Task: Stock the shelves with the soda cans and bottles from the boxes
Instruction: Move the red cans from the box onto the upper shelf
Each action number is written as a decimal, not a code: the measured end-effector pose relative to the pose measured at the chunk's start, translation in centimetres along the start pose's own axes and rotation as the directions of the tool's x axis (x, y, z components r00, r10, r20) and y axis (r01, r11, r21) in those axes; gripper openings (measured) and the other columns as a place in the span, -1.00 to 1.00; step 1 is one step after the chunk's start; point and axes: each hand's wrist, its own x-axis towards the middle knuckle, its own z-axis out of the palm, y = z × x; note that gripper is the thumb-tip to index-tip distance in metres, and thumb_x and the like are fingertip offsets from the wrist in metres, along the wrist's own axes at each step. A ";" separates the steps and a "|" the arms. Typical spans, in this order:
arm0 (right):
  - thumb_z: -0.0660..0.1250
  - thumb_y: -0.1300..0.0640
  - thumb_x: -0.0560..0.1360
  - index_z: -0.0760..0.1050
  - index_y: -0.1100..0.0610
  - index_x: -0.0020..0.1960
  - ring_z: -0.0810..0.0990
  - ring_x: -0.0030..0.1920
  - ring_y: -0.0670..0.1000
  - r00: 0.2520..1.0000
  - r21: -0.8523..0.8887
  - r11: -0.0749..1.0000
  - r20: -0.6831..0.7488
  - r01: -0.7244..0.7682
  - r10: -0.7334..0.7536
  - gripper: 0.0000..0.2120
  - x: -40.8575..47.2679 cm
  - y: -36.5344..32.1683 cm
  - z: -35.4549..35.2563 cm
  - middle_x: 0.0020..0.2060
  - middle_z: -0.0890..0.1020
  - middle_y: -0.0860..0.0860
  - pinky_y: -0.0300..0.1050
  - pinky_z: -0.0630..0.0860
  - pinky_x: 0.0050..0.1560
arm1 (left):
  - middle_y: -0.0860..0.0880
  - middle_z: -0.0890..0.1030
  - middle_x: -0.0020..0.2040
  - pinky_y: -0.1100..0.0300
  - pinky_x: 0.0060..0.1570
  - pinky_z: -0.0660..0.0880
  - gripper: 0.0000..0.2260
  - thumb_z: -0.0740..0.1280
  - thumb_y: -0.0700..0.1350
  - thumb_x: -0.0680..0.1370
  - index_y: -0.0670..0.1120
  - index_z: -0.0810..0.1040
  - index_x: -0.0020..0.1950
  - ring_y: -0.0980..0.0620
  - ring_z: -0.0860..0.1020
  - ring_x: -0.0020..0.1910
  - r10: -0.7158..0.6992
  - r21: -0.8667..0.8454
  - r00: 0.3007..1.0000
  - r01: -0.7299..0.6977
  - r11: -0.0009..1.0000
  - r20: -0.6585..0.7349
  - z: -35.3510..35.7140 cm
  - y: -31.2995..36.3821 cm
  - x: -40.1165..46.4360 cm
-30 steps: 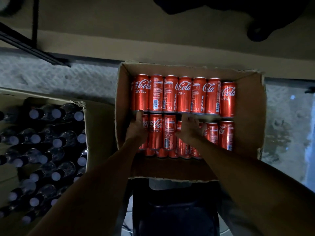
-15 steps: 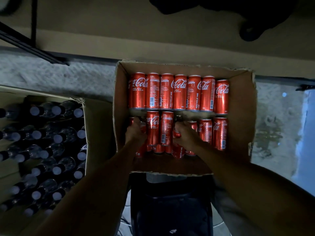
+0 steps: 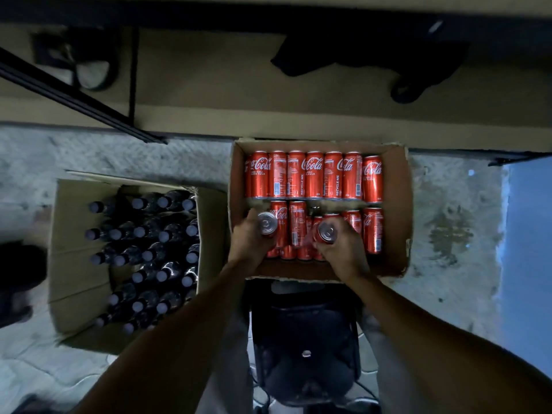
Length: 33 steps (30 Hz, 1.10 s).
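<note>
A cardboard box of dark bottles (image 3: 143, 258) sits at nine o'clock of the Coca-Cola can box (image 3: 397, 210). Over its near row, the left hand (image 3: 249, 243) grips one upright can (image 3: 266, 224); the right hand (image 3: 340, 249) grips another can (image 3: 327, 232).

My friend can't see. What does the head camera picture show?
Two hands each lift a red soda can: the left hand holds one can, the right hand another, above a cardboard box of cans. A box of dark bottles sits left.
</note>
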 end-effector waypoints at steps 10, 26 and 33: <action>0.61 0.22 0.31 0.61 0.21 0.20 0.62 0.08 0.01 0.946 0.030 0.969 -0.222 0.247 -0.234 -0.53 -5.1 -14.9 -12.5 0.19 0.59 0.14 -0.37 0.54 0.10 | 0.05 0.68 0.03 0.21 0.06 0.57 -0.41 0.62 -0.08 0.27 0.02 0.50 0.25 0.12 0.63 0.00 0.214 -0.069 0.977 -0.215 0.974 -0.015 -10.0 14.4 -9.5; 0.63 -0.03 0.23 0.48 -0.26 0.24 0.60 0.03 -0.31 0.934 0.350 0.901 -0.330 0.256 -0.137 -0.36 -12.5 -31.7 -30.3 0.00 0.63 -0.31 -0.22 0.57 0.07 | 0.11 0.66 -0.02 0.41 -0.07 0.50 -0.39 0.65 -0.28 0.18 -0.02 0.55 0.16 0.26 0.61 -0.07 0.433 -0.242 0.886 -0.462 0.853 -0.166 -24.8 31.2 -20.4; 0.66 0.16 0.23 0.46 -0.29 0.19 0.53 0.20 -0.26 0.833 0.409 0.776 -0.489 0.480 -0.258 -0.32 -15.4 -39.2 -37.7 0.11 0.61 -0.25 -0.24 0.49 0.24 | 0.07 0.69 0.04 0.33 0.01 0.53 -0.36 0.66 -0.27 0.17 -0.05 0.59 0.21 0.17 0.62 0.07 0.594 -0.351 0.782 -0.619 0.703 -0.189 -31.1 38.8 -24.9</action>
